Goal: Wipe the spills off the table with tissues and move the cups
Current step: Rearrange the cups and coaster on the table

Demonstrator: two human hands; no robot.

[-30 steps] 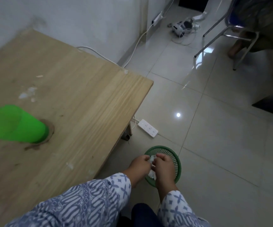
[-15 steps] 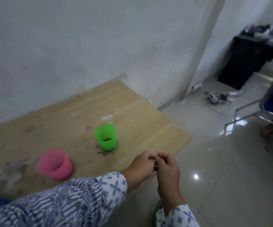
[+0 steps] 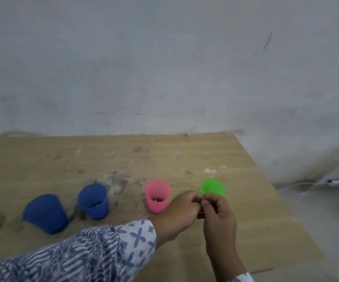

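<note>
On the near right part of the desk (image 3: 185,155), the left hand (image 3: 179,213) and the right hand (image 3: 218,214) meet fingertip to fingertip, just in front of the green cup (image 3: 212,186). Both have their fingers curled in. I cannot tell whether a scrap is pinched between them, and no tissue shows anywhere in view.

4 cups stand upright in a loose row across the desk: a large blue cup (image 3: 45,213) at the left, a smaller blue cup (image 3: 93,201) beside it, a pink cup (image 3: 157,195), then the green cup farthest right, partly hidden by the hands. A dark spill (image 3: 115,182) stains the wood just behind the smaller blue cup, and white specks (image 3: 210,170) lie beyond the green cup.

The cups look like thin plastic, so probably light, smooth and a little springy under a squeeze. Something glints at the bottom of the pink cup, so it may hold liquid and is best kept level. A sound hold is round the wall at mid-height, thumb opposite the fingers. A tissue is likely soft and weak when wet, so it should be bunched into a wad and pressed flat.
</note>
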